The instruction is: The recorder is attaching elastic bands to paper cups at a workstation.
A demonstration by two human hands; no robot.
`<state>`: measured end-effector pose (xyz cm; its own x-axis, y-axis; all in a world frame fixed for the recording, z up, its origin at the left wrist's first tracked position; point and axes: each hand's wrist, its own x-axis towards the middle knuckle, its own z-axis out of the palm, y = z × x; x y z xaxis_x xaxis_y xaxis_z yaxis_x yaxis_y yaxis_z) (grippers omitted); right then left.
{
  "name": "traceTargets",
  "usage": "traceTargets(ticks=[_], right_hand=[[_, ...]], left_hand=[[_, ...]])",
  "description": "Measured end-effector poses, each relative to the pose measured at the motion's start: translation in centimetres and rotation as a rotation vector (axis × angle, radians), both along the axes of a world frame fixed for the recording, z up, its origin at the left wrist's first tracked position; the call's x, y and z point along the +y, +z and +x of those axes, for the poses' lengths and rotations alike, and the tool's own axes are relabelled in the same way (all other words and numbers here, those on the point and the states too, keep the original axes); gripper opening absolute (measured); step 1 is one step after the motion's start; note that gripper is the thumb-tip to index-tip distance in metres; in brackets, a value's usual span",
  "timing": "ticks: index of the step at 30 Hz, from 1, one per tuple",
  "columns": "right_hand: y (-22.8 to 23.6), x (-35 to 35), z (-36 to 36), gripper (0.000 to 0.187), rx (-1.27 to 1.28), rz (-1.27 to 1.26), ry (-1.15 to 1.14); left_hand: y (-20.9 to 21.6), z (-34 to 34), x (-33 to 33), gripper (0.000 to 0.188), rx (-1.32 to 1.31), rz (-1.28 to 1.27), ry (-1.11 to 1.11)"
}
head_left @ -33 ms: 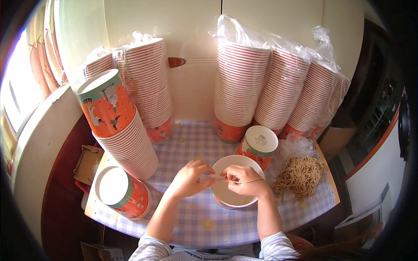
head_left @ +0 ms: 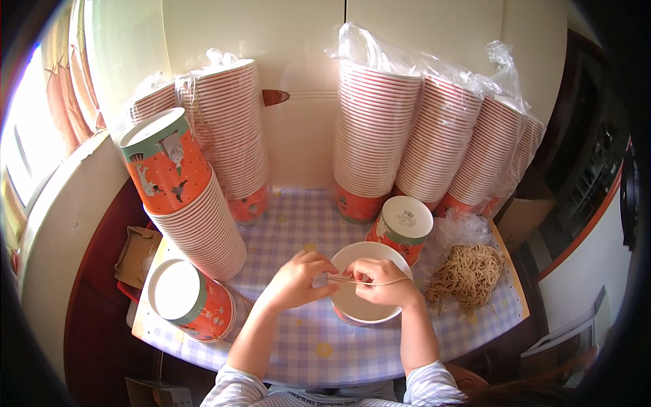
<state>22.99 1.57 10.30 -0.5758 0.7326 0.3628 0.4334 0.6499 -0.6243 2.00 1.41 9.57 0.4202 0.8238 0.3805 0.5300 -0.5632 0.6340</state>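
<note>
My right hand [head_left: 381,281] is closed in a pinch over the mouth of a white-lined paper bucket [head_left: 366,313]. It holds a thin tan strand [head_left: 337,279], a cord or a rubber band, I cannot tell which. Part of the strand runs across the back of that hand, and its other end reaches left toward my left hand [head_left: 305,279]. The left thumb and fingers are apart around that end, with no clear contact. Behind the bucket stands an upside-down orange and green paper bucket [head_left: 407,224]. A tangled heap of tan strands [head_left: 471,275] lies to the right.
Tall nested bucket stacks in clear plastic stand at the back left [head_left: 227,129] and back right [head_left: 376,129]. An unwrapped leaning stack [head_left: 196,220] and a short upside-down stack [head_left: 193,302] stand at left. A checked cloth [head_left: 291,227] covers the table.
My left thumb and fingers have spread apart; a small pale thing seen between them before is no longer visible. My right hand and the strand are almost unmoved.
</note>
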Motion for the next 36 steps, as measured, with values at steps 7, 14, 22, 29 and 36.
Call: traceTargets(ticks=[7,14,22,29,36], right_hand=[[0.1,0.0,0.5,0.006,0.023,-0.124,0.056],[0.8,-0.5,0.8,0.007,-0.005,-0.311,0.215],[0.3,-0.5,0.8,0.012,0.406,-0.64,0.109],[0.5,-0.5,0.4,0.01,0.43,-0.666,0.069],[0.2,-0.3,-1.0,0.018,0.637,-0.677,0.101]], left_hand=[[-0.2,-0.1,0.2,0.017,-0.022,-0.105,-0.146],[0.1,-0.3,0.0,0.013,-0.116,-0.338,-0.124],[0.4,-0.4,-0.2,0.016,-0.135,-0.495,-0.189],[-1.1,0.9,-0.2,0.016,-0.358,-0.551,-0.111],[-1.1,1.0,-0.1,0.013,-0.468,-0.571,-0.132]])
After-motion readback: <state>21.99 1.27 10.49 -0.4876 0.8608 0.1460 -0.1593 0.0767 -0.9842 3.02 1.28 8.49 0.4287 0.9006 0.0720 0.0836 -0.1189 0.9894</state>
